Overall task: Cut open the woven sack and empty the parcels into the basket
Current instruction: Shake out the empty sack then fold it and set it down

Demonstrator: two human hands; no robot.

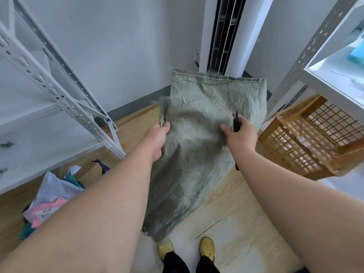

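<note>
Basket contents indistinct behind mesh

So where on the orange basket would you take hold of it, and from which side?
The orange basket lies tipped on its side by the shelf, its open mouth turned toward the sack. Grip the solid top rim band, probably from the sack side. The mesh walls offer only small holes, and the shelf frame crowds the far side.

White shelving; air conditioner; yellow shoes
</note>
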